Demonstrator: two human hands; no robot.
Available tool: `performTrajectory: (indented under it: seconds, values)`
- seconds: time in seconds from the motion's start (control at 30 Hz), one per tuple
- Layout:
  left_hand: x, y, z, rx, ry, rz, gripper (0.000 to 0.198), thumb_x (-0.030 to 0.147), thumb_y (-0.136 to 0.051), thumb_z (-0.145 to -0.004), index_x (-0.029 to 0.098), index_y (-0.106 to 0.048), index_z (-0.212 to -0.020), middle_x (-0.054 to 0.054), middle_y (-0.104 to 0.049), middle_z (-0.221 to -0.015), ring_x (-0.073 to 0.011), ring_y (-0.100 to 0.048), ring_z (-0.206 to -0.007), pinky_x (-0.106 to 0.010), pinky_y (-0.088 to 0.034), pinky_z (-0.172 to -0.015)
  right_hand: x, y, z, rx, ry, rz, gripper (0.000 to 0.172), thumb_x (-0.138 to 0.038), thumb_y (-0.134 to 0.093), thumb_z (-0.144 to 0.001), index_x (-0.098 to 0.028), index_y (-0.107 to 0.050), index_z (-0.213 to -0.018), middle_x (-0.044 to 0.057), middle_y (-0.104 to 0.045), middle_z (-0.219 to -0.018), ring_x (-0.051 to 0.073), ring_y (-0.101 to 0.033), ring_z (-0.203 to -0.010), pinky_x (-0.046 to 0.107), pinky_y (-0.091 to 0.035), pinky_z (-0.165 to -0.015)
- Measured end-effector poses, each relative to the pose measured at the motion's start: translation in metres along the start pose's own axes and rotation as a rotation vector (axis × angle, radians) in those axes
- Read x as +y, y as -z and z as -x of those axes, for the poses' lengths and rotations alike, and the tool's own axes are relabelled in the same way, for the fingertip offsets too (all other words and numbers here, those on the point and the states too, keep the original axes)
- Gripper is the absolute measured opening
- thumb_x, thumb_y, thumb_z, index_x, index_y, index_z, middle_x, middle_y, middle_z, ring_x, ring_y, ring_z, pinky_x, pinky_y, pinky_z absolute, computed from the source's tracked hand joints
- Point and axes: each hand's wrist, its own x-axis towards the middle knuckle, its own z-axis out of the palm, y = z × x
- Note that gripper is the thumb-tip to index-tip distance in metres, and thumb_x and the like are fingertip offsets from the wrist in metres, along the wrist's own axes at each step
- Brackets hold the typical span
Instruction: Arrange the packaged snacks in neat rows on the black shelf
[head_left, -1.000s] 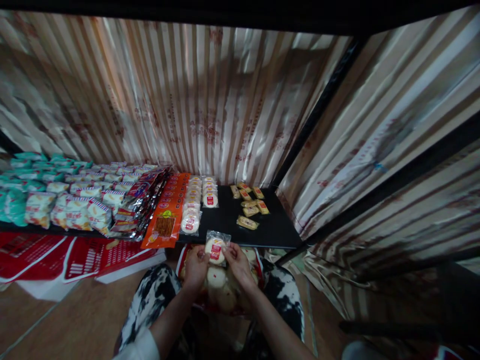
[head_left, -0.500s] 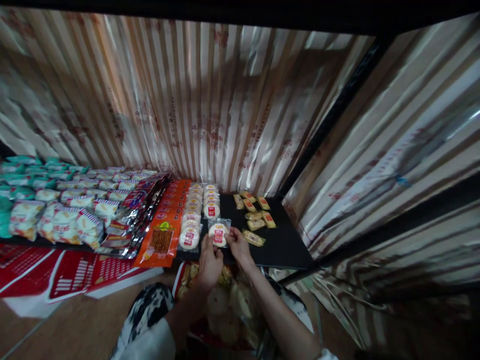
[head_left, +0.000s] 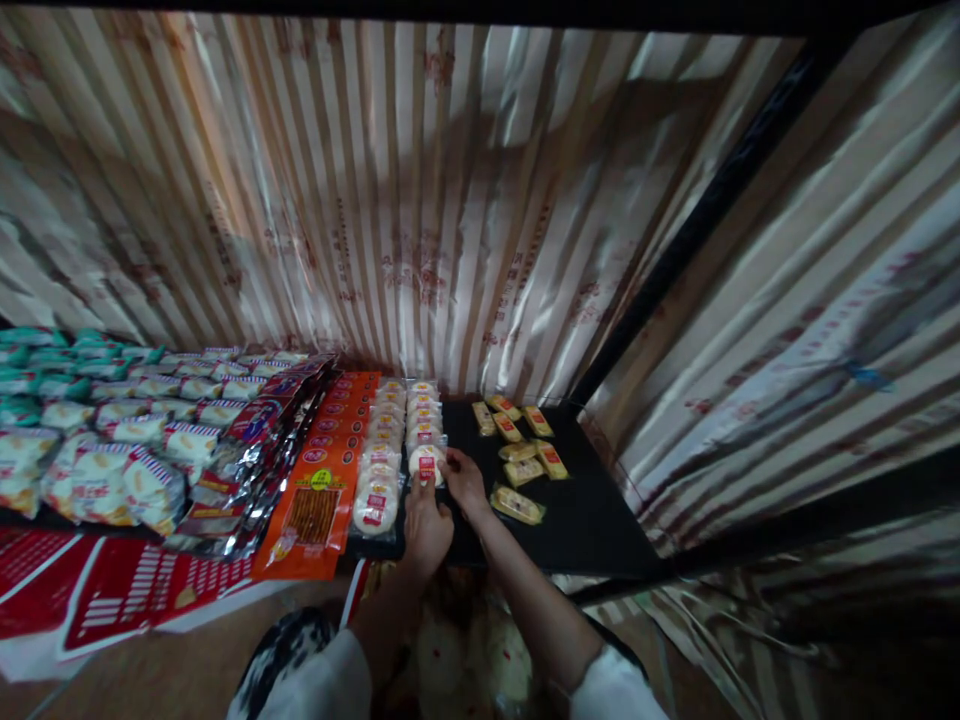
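A clear packet of round white rice crackers [head_left: 426,464] with a red label lies at the near end of the right-hand row, overlapping the packets behind it. My left hand [head_left: 426,528] grips its lower edge with the fingertips. At its right edge, my right hand [head_left: 466,486] pinches the wrapper between thumb and fingers. Beside it on the left runs another row of the same rice cracker packets [head_left: 375,508]. To the right of my hands, several small yellow wrapped snacks [head_left: 519,504] lie loosely on the black shelf [head_left: 592,525].
Left of the crackers lie orange snack packs [head_left: 319,490], dark shiny packs [head_left: 232,475] and white and green snack bags [head_left: 101,480]. Red printed packaging [head_left: 150,590] sits below the shelf edge. A black post [head_left: 697,225] slants up at the right. More packets [head_left: 439,650] show dimly below my arms.
Both hands have moved the rice cracker packet back against the right-hand row. The view has shifted slightly, and the shelf appears lower.
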Motion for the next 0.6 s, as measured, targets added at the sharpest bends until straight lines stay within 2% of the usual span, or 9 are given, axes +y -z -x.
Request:
performTrajectory:
  seconds: [0.23,0.4,0.6]
  values:
    - [-0.004,-0.004,-0.012,0.039,-0.002,-0.048,0.052,0.006,-0.045,-0.075,0.004,-0.049,-0.127,-0.019,-0.035,-0.143,-0.0281,-0.04,-0.128,-0.033,-0.031,-0.106,-0.003,-0.003,-0.009,0.047,0.084,0.175,0.029,-0.024,-0.054,-0.076,-0.019,-0.067,-0.101,0.006,-0.067,-0.104,0.02,-0.061,-0.098,0.032,-0.045,-0.089]
    - [-0.005,-0.009,-0.017,0.061,-0.007,-0.076,0.053,0.005,-0.043,-0.075,0.004,-0.049,-0.127,-0.02,-0.034,-0.143,-0.0279,-0.04,-0.127,-0.034,-0.032,-0.106,-0.003,-0.008,-0.009,0.036,0.062,0.26,0.033,-0.025,-0.05,-0.079,-0.018,-0.063,-0.109,0.007,-0.066,-0.108,0.021,-0.06,-0.1,0.032,-0.044,-0.089]
    - [-0.005,-0.008,-0.021,0.061,-0.012,-0.153,0.053,0.005,-0.04,-0.075,0.003,-0.048,-0.128,-0.02,-0.033,-0.144,-0.0261,-0.042,-0.126,-0.033,-0.034,-0.105,-0.006,-0.014,-0.008,0.04,0.035,0.257,0.034,-0.025,-0.048,-0.08,-0.018,-0.061,-0.11,0.007,-0.067,-0.101,0.019,-0.061,-0.092,0.029,-0.046,-0.083]
